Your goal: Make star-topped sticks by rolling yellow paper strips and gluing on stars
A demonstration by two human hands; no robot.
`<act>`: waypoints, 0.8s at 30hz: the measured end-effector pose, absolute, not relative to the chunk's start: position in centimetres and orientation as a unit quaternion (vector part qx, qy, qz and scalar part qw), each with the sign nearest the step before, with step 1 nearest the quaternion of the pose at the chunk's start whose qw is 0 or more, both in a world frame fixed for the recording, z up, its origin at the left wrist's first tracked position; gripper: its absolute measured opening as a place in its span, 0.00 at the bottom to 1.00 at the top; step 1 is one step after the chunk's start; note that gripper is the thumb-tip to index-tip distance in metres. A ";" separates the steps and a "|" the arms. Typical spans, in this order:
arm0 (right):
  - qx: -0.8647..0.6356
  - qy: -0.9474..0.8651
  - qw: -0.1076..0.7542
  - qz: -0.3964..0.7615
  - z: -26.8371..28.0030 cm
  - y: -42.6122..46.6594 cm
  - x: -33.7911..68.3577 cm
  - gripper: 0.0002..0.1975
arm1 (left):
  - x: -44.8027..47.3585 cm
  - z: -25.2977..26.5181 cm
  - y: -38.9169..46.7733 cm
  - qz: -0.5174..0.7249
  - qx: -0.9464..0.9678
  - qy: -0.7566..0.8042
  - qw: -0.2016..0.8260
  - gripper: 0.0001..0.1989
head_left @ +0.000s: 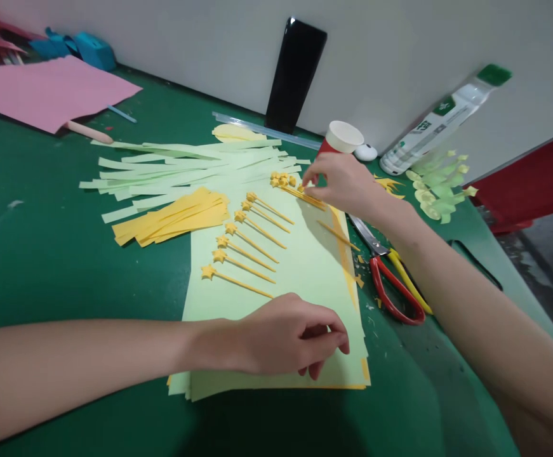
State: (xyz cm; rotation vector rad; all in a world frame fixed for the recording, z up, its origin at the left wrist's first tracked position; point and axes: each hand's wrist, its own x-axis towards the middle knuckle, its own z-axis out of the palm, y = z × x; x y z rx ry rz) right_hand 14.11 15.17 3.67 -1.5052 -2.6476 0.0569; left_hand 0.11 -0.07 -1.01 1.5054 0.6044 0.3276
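Note:
My right hand reaches over the far end of the pale green sheets. Its thumb and index finger pinch at a small yellow paper star at the edge of a cluster of stars. Several thin yellow sticks lie by that cluster. My left hand rests on the near part of the sheets, fingers curled and thumb against the index finger; anything in that pinch is too small to make out. Between the hands, several star-topped yellow sticks lie in a slanted row. One loose yellow stick lies to their right.
Red-and-yellow-handled scissors lie right of the sheets. Green paper strips and yellow strips lie left. A phone leans on the wall near a paper cup and a bottle. Pink paper is far left.

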 end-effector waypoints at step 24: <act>-0.586 -0.795 0.142 0.075 0.1 8.7 17.1 0.05 | -0.1 0.0 -0.3 0.171 0.658 0.275 0.680 0.10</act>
